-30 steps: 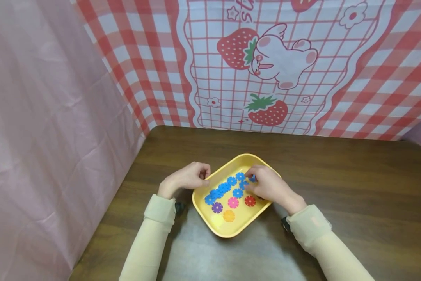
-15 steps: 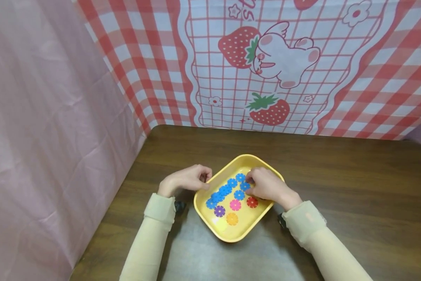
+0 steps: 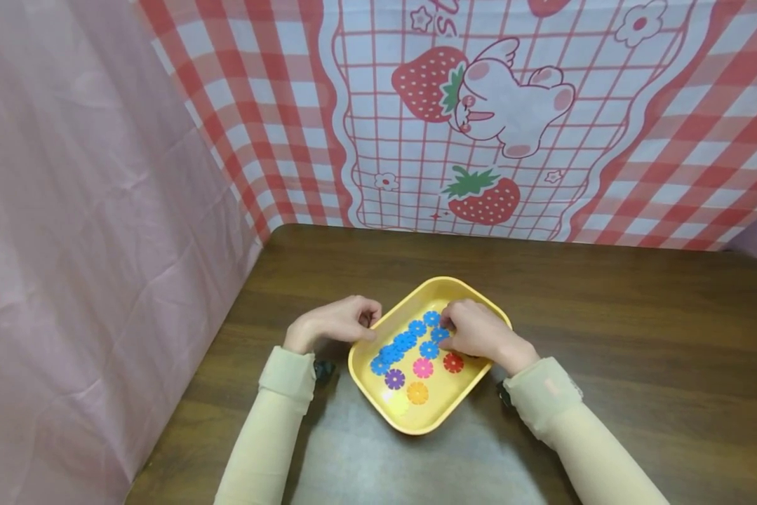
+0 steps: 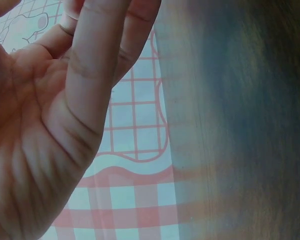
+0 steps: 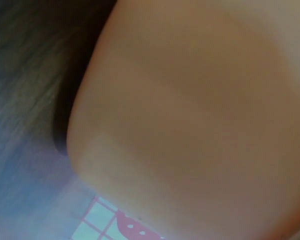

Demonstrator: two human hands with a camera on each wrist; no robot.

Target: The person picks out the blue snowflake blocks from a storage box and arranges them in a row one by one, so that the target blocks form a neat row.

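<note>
A yellow tray (image 3: 444, 414) stands on the table holding several small notched plastic snowflake discs. Most are blue, some overlapping in a slanting row; a purple disc (image 3: 394, 379), a pink disc (image 3: 423, 368), a red disc (image 3: 453, 362) and an orange disc (image 3: 417, 393) lie nearer the front. My left hand (image 3: 340, 324) grips the tray's left rim, thumb at the edge and fingers curled outside. Inside the tray's right half, my right hand (image 3: 479, 335) has thumb and index finger around a blue disc (image 3: 440, 334). Its palm hides the tray's right part.
The brown wooden table (image 3: 637, 337) extends around the tray. A red-and-white checked cloth (image 3: 277, 133) with strawberry prints hangs behind it, and a pink curtain (image 3: 100, 210) hangs along the left side. Both wrists wear dark camera mounts under rolled sleeves.
The tray shifts slightly toward the front in view, then stays. My right hand moves a little left, fingers closing in on the blue disc. My left hand stays at the rim.
</note>
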